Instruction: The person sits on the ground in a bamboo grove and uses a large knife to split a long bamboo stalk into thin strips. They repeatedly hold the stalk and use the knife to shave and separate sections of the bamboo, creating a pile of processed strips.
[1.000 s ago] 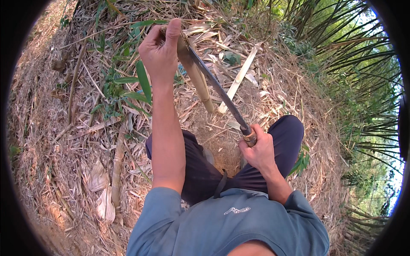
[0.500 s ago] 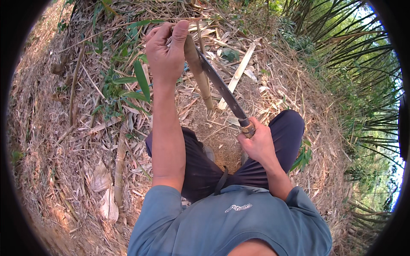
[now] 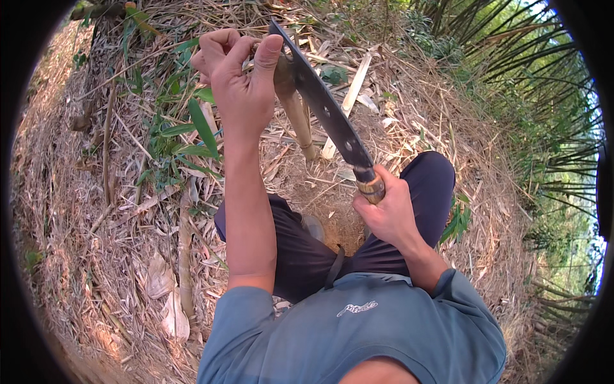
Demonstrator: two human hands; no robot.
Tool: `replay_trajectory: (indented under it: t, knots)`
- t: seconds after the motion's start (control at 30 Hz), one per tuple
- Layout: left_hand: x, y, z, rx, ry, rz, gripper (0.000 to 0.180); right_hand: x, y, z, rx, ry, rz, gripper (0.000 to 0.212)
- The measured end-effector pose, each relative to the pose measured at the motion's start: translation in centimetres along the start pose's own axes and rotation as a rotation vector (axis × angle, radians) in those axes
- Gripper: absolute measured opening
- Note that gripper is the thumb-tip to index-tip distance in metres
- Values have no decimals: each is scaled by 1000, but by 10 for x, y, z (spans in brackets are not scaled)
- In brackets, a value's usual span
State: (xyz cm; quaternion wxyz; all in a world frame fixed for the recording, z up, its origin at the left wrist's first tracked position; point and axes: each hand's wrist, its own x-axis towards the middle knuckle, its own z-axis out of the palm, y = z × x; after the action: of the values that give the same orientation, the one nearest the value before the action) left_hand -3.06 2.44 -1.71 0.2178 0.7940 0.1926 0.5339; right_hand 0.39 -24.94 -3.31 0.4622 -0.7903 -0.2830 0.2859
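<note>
The right hand (image 3: pixel 391 203) grips a knife (image 3: pixel 336 126). The left hand (image 3: pixel 242 84) pinches a stick (image 3: pixel 297 120), the blade (image 3: pixel 310 83) beside its thumb (image 3: pixel 268 57).

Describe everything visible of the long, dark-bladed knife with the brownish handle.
The long, dark-bladed knife has a broad, metal-looking blade marked by several small pale spots; whether these are holes or reflections is unclear. Its short, rounded, brownish handle looks wooden and is gripped by the right hand. The knife slants away to the upper left, its tip beyond the left hand's thumb. The blade passes beside the upper part of a tan, cylindrical, bamboo-like stick; contact is hard to tell.
</note>
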Motion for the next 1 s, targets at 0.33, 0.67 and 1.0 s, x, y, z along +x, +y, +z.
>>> replay_trajectory:
  t: [0.33,0.67,1.0]
  knots:
    - [-16,22,9,-198,4,23,37,84,114,80,-366,-64,210,43]
    - [-29,8,24,-267,348,-86,42,89,130,76,-96,-310,153,39]
    - [-29,19,38,-233,317,-43,44,91,161,61,268,-416,219,19]
